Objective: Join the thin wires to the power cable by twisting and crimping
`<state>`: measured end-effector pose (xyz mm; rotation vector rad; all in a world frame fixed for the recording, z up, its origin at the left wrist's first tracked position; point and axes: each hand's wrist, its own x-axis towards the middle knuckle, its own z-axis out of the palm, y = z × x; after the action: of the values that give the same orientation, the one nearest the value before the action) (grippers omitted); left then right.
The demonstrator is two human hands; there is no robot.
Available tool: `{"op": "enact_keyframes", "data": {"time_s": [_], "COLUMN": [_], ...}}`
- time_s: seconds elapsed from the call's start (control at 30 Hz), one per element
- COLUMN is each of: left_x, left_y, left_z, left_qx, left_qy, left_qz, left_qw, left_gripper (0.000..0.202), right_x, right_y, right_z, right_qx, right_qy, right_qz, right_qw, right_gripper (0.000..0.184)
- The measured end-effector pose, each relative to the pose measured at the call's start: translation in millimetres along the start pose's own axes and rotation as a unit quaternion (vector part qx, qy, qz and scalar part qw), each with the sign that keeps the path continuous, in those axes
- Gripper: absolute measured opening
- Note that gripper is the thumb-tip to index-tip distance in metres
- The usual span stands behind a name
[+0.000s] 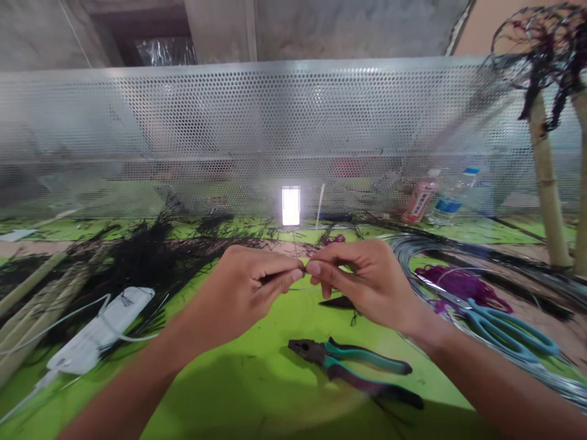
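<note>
My left hand (250,287) and my right hand (371,284) meet fingertip to fingertip over the green work surface (220,391). Each one is closed in a pinch. Whatever sits between the fingertips is tiny and dark, too small to name. Below the hands lie pliers (353,366) with teal and black handles, jaws pointing left. A dark pointed tool (337,302) is partly covered by my right hand. Beyond the fingers stands a brightly lit, phone-shaped screen (290,206), its content washed out.
Blue-handled scissors (513,335), purple thread (463,287) and coiled wire (401,244) lie to the right. Two bottles (419,198) stand before a perforated metal panel (293,122). At left are a white power strip (103,330), black fibres (147,256) and bamboo poles (50,299).
</note>
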<state>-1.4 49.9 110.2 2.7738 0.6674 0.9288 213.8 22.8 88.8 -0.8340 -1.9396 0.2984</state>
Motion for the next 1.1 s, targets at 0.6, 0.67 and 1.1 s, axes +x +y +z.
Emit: {"op": "enact_keyframes", "data": {"time_s": [0.6, 0.67, 1.1], "left_x": [-88, -89, -66], "left_y": [-35, -30, -5], "left_z": [47.9, 61.9, 110.5], "left_qx": [-0.009, -0.017, -0.067], "left_qy": [-0.237, -0.236, -0.232], "left_qz": [-0.138, -0.18, -0.321], "left_qw": [0.962, 0.955, 0.916], "left_gripper": [0.023, 0.026, 0.03], "right_x": [-160, -164, -146], "right_y": [41, 35, 88], "right_z": [-23, -24, -102], "right_qx": [-0.31, -0.297, -0.347], "right_qy": [-0.276, -0.295, -0.273], "right_qz": [0.121, 0.146, 0.086], "right_qw": [0.902, 0.896, 0.893], "right_gripper": [0.039, 0.049, 0.026]}}
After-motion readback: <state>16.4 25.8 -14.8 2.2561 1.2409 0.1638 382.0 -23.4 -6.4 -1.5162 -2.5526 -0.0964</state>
